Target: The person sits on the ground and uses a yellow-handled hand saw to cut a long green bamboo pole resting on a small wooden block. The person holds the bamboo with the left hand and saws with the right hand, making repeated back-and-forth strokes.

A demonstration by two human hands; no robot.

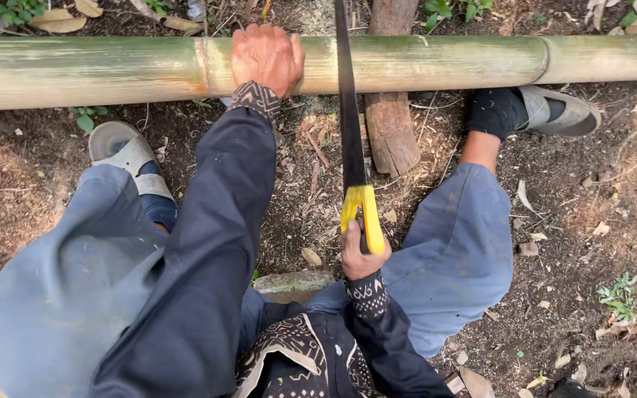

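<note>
Clearly, a cut is in hand: a thick green bamboo pole is laid crosswise over a short wooden log on the bare earth, and a hand saw is set across it, the dark blade running from the yellow handle up over the top of the pole, just beside the log.

The pole is steadied by the left hand, which is pressed flat over its upper curve near a node ring, fingers spread and draped rather than wrapped; nothing is held within it. The yellow handle is enclosed by the right hand, its grip closed firmly around the lower end. Both arms are covered by dark sleeves with patterned cuffs. A grey sandal is planted below the pole on the left, and the other sandal is tucked under the pole on the right.

How deep the blade sits in the bamboo cannot be told, since the kerf is hidden by the blade itself. The sawing stroke is judged to be under way. A straight pull along the blade line would be called for, with the pole kept from rolling by the pressing hand.
</note>
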